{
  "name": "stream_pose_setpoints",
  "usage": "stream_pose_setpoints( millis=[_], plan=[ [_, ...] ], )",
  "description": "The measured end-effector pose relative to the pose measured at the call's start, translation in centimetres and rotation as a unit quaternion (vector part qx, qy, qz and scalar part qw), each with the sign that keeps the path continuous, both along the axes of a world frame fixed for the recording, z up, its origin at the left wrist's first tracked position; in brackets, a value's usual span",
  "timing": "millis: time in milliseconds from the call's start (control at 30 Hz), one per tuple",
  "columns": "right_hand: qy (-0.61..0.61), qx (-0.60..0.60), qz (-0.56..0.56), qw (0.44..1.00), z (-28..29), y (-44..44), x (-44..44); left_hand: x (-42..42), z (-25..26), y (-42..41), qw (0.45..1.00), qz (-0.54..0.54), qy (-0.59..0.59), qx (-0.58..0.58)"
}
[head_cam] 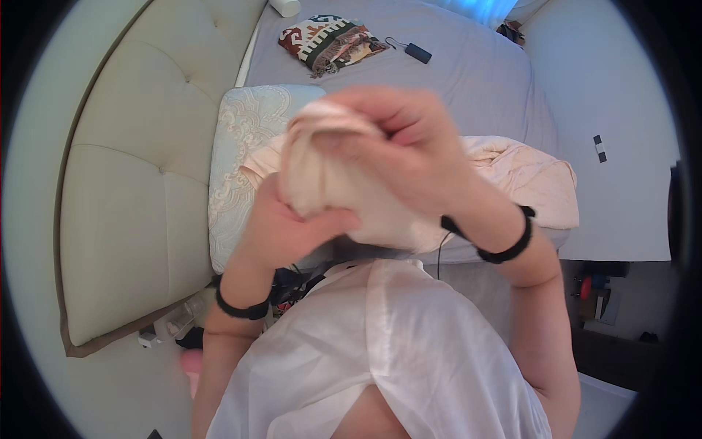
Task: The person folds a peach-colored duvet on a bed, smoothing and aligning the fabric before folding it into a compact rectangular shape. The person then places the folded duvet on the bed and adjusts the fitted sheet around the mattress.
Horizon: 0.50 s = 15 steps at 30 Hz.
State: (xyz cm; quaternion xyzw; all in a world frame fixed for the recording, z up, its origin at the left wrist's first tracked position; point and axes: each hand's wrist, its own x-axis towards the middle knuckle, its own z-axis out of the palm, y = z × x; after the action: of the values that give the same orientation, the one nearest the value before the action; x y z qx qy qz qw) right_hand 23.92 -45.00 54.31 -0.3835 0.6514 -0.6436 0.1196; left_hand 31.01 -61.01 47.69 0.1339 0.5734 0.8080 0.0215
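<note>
Both hands hold up a pale peach cloth in front of the body, above the near side of the bed. My left hand grips its lower left edge, thumb on top. My right hand is closed on the folded upper edge, slightly blurred. More peach fabric lies crumpled on the bed to the right, and a further part shows at the left over a pillow; whether it is all one piece is hidden by the hands. Under that part rests the light blue patterned pillow.
A tufted cream headboard stands at the left. On the grey bed sheet lie a patterned fringed textile and a black device with a short cord. A white surface borders the bed at right.
</note>
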Motion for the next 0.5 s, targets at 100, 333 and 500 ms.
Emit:
stream_pose_setpoints(
  millis=[100, 333, 500],
  plan=[
    [0.063, -0.041, 0.001, 0.997, -3.5, -0.9, 0.9, 0.8, 0.1, -1.6, 0.993, 0.068, -0.049, -0.085],
    [-0.016, 0.197, -0.003, 0.98, -12.3, 5.8, 4.8, 9.2, -6.5, -7.4, 0.957, 0.238, 0.017, -0.166],
    [0.183, 0.277, -0.167, 0.928, -19.7, 14.1, 5.0, 12.1, -7.6, -9.5, 0.943, 0.31, 0.083, -0.086]
  ],
)
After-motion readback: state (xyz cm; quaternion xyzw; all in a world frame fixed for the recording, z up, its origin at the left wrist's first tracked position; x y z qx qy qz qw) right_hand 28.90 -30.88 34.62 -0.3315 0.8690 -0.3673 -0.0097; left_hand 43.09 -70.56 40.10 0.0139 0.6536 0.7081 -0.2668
